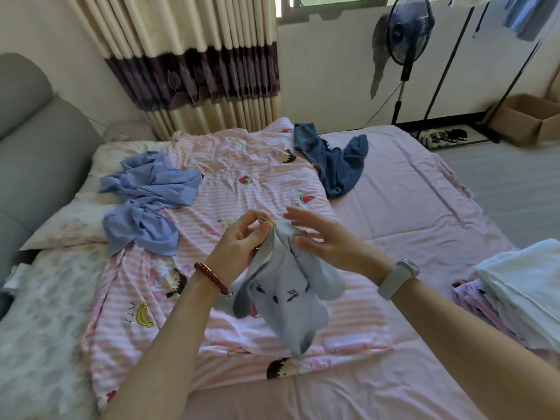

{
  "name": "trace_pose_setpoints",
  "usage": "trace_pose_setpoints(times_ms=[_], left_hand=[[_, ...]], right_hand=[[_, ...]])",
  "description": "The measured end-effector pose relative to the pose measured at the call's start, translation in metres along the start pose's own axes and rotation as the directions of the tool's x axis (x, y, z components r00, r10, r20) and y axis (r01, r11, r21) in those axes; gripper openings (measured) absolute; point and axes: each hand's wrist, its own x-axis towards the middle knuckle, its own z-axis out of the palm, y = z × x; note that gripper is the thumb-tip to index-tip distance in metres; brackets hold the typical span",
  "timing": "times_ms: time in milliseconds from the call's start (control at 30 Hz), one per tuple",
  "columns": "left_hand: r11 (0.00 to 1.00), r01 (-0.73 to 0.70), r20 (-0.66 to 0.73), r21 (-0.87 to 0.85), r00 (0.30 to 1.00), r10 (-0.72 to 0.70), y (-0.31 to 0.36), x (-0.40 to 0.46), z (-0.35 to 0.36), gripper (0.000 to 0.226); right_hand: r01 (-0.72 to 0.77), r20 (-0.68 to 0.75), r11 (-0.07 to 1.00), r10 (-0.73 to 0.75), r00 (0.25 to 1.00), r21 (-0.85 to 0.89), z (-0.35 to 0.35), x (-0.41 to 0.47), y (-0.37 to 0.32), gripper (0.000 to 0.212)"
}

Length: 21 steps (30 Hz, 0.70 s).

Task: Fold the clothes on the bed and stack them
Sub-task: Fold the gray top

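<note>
Left hand (pixel 239 242): grip pinched on the top edge of the grey garment (pixel 288 295), thumb and fingertips curled round the hem. Right hand (pixel 325 241): fingers nearly straight and spread, touching the garment's upper edge from the right, possibly with the thumb tucked into the fabric, though blur hides that. Garment hanging from both hands above the striped quilt (pixel 230 177), its lower end drooping towards the quilt's near edge; small dark printed marks across its front.

Around: crumpled blue shirt (pixel 148 195) on the quilt's left side, partly over the pillow (pixel 69 225). Denim piece (pixel 333 159) at the quilt's far right corner, spilling onto the pink bed (pixel 424 207). Folded stack (pixel 521 292) at the bed's right edge, white on top, pink below, well apart from the hands. Beyond the bed, curtain (pixel 194 62), fan (pixel 409 34), cardboard box (pixel 536 116) and shoes (pixel 445 136) on the floor. Grey headboard (pixel 36 140) at left.

Both forearms reaching in from the bottom, converging over the quilt's middle. Beaded bracelet (pixel 212 277) on the left wrist, pale watch (pixel 397 278) on the right. Left palm turned rightwards, right palm turned leftwards.
</note>
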Motion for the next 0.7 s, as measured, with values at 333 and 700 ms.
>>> trace_pose_setpoints(times_ms=[333,700], left_hand=[[0.953,0.047,-0.021,0.3,0.999,-0.043,-0.027,-0.01,0.001,0.064],[0.875,0.09,0.113,0.476,0.98,-0.162,-0.095,0.014,0.052,0.044]], right_hand=[[0.187,-0.23,0.968,-0.223,0.947,-0.167,-0.002,0.002,-0.006,0.006],[0.063,-0.134,0.993,-0.075,0.988,-0.095,-0.04,-0.045,-0.006,0.028]])
